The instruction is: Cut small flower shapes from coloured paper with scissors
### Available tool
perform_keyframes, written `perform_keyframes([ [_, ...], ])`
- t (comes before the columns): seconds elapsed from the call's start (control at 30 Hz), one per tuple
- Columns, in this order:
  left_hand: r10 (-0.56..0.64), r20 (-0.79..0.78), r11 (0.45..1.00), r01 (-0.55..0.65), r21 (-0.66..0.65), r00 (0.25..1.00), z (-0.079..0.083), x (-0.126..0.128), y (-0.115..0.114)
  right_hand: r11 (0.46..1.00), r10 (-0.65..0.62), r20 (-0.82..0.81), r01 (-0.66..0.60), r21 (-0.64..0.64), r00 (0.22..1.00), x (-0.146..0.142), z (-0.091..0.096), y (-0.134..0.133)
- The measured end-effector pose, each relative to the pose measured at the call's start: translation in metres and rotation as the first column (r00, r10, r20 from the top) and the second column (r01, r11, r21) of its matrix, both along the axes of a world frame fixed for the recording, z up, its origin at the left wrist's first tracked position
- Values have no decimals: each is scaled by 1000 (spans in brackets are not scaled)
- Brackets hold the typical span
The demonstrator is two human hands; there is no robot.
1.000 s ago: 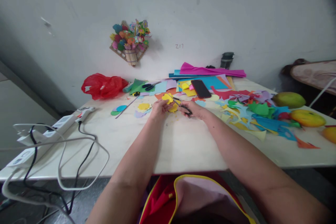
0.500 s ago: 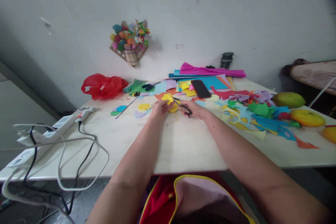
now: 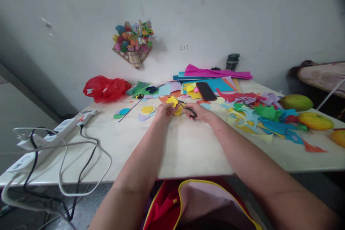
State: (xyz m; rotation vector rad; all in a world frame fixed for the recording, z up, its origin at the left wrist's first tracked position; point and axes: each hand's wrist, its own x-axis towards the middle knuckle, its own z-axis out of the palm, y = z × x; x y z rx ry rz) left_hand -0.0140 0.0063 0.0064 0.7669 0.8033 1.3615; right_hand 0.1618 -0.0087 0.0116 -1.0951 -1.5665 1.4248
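My left hand (image 3: 163,110) pinches a small yellow paper shape (image 3: 174,103) at the middle of the white table (image 3: 185,147). My right hand (image 3: 201,112) grips a pair of black-handled scissors (image 3: 186,108) whose blades point left into the yellow paper. Both hands rest low over the tabletop, close together. Tiny yellow snippets lie on the table just under them.
Coloured paper scraps (image 3: 258,115) cover the right side, with mangoes (image 3: 314,120) at the far right. A black phone (image 3: 206,91) lies on stacked paper sheets (image 3: 212,79). A second pair of scissors (image 3: 152,88), a red plastic bag (image 3: 105,88) and a power strip (image 3: 56,131) with cables sit left.
The yellow paper has turned slightly in my left hand while the scissors work at it. Both arms stay in place.
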Motion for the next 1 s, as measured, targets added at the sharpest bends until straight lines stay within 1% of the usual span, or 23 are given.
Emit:
perform_keyframes([
  [0.13,-71,-8,997,71,1,997,0,-1,0,1000,-10,8,10,-18,1000,0,2,-1],
  [0.3,-148,-49,989,148,-11,988,0,-1,1,1000,-6,-4,6,-2,1000,1,1,-1],
  [0.43,-128,-70,991,126,-35,989,1,-3,3,999,-20,26,21,-46,999,0,7,-6],
  [0.57,-71,-71,997,73,31,995,0,-5,3,997,-22,92,29,-75,996,0,17,-15],
  [0.7,-64,-85,995,70,67,994,-1,-7,3,996,-24,107,33,-83,994,1,23,-20],
  [0.87,-100,-103,989,111,98,990,-1,-6,1,996,-30,96,37,-78,995,1,19,-17],
  [1.0,-104,-105,988,114,101,989,-3,-5,2,998,-7,22,9,-69,1000,3,10,-9],
])
